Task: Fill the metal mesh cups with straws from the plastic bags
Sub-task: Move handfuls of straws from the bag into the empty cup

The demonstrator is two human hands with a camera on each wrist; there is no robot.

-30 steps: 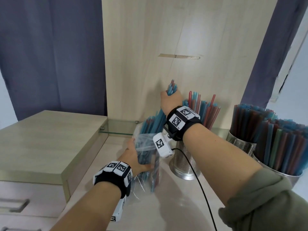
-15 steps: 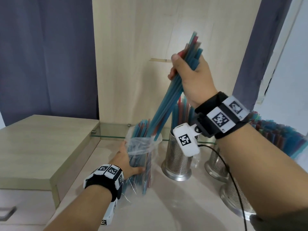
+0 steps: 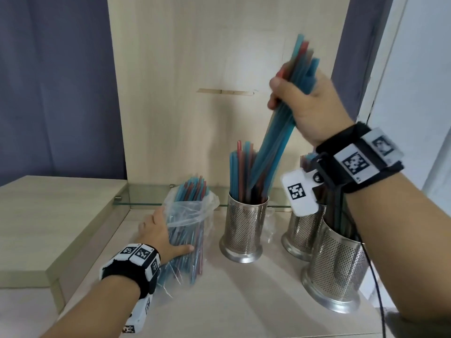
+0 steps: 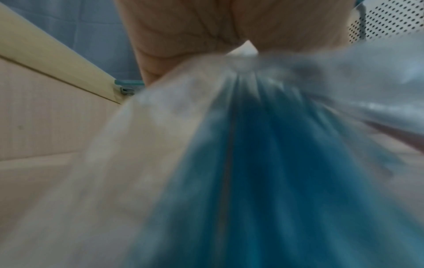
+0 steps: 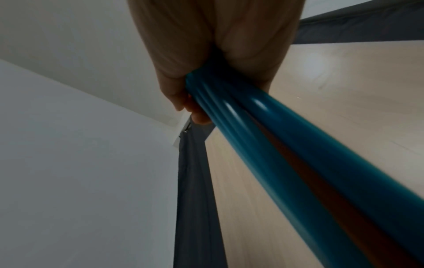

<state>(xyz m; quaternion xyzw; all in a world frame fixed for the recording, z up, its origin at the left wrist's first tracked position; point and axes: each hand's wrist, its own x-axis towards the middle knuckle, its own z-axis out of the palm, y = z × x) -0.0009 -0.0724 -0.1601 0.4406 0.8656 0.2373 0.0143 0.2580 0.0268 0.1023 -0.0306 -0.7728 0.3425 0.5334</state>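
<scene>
Right hand: we see our right hand raised high at the right, fingers wrapped round a bundle of straws, mostly blue with one red.
Bundle: it slants down and to the left from our fist; its lower ends reach into the mouth of the middle mesh cup. From the right wrist we see the same straws running out from under our curled fingers.
Left hand: our left hand grips the side of the plastic bag, thumb on the near side, fingers behind it.
Bag: it stands on the desk, just left of the middle cup, its mouth open and blue and red straws poking out of the top. The left wrist view is blurred; we make out the bag under our palm.
Middle cup: it already holds some upright straws.
Other cups: two more mesh cups stand at the right, one behind the other, with straws in them, partly hidden by our right wrist.
Beyond: a wooden back panel rises at the far side.
</scene>
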